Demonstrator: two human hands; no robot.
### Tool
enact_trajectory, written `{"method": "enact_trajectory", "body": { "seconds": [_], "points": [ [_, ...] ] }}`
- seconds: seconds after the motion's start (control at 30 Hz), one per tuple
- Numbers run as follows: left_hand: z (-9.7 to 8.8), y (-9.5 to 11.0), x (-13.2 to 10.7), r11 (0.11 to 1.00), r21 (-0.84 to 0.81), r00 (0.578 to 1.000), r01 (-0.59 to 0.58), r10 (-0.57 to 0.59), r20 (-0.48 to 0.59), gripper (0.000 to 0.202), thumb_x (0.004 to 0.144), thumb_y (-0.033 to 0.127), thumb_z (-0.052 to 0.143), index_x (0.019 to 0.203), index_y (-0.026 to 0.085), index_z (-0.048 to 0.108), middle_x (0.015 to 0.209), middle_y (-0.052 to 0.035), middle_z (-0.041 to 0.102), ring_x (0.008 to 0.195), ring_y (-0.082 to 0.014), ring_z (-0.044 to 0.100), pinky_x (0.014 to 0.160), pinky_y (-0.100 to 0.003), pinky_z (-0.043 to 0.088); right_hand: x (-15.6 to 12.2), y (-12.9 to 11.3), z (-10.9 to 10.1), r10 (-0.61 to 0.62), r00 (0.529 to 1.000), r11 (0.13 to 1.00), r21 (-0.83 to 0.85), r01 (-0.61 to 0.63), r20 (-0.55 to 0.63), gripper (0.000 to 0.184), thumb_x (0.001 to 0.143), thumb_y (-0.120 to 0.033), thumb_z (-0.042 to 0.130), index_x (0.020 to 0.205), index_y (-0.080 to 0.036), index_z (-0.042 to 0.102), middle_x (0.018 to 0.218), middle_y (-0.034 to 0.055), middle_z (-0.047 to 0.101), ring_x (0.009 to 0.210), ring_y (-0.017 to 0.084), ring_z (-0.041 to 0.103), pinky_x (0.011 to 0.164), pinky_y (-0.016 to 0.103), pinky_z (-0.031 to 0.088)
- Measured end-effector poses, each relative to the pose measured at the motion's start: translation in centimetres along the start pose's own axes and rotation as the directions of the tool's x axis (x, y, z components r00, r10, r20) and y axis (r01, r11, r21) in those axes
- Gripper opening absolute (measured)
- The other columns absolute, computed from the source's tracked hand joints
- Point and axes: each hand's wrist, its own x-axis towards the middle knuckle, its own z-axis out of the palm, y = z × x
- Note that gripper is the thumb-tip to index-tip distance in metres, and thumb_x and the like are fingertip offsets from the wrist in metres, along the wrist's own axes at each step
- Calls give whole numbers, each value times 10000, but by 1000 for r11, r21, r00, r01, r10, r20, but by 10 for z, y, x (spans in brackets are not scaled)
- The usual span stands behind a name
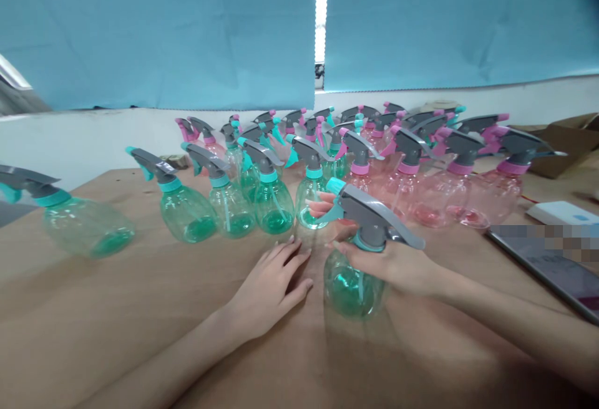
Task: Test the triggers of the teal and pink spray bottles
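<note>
My right hand (397, 265) is wrapped round the neck of a green spray bottle (350, 287), just under its grey and turquoise trigger head. The bottle is clear green plastic with a thin tube inside. To its left, my left hand (274, 278) rests palm down on the wooden table (187, 346), fingers spread and holding nothing. Beyond both hands stand several more green spray bottles (274, 206) in a row. Pink spray bottles (442, 197) with grey and pink heads line up on the right.
Another green spray bottle (87, 225) stands apart at far left. A dark flat device like a tablet (538, 259) lies at right, near a small white box (561, 212). Behind it sits an open cardboard box (561, 147). Blue sheets (163, 28) cover the wall behind.
</note>
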Motion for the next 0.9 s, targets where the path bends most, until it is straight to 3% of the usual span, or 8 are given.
{"method": "enact_trajectory", "body": {
  "seconds": [0.17,0.33,0.6,0.8,0.9],
  "points": [
    [0,-1,0,1000,8,1000,5,-5,6,480,977,397,451,1386,146,441,1458,-132,414,1362,-283,329,1090,-473,305,-1,-1,0,4,1000,1000,-11,-4,-30,192,785,-221,486,893,-260,640,782,-19,679,688,168,648,633,298,572],
    [0,0,0,1000,13,1000,13,-13,16,479,976,392,454,1383,140,449,1457,-134,415,1359,-281,334,1090,-468,307,-1,-1,0,23,999,1000,-16,-23,-48,156,770,-239,483,857,-254,612,699,-15,648,666,188,639,602,317,558],
    [0,0,0,1000,11,1000,8,-8,0,470,974,391,453,1386,164,443,1457,-128,418,1357,-283,341,1081,-473,317,0,2,1,7,1000,998,67,-8,15,261,795,-190,478,979,-282,639,645,-33,597,599,161,594,610,313,538],
    [1,0,-1,1000,12,1000,7,-7,-1,472,975,398,450,1381,158,447,1457,-130,416,1361,-276,333,1086,-465,312,1,1,0,-14,1000,993,113,16,-22,330,766,-169,508,1056,-280,619,752,-31,635,626,143,594,641,296,539],
    [1,-1,-1,1000,16,1000,2,-2,-7,470,975,402,449,1383,168,444,1454,-126,421,1360,-274,337,1081,-470,316,0,0,-2,10,1000,993,121,-10,-5,351,745,-148,503,1050,-283,615,716,-39,630,590,138,589,583,276,530]
  ]
}}
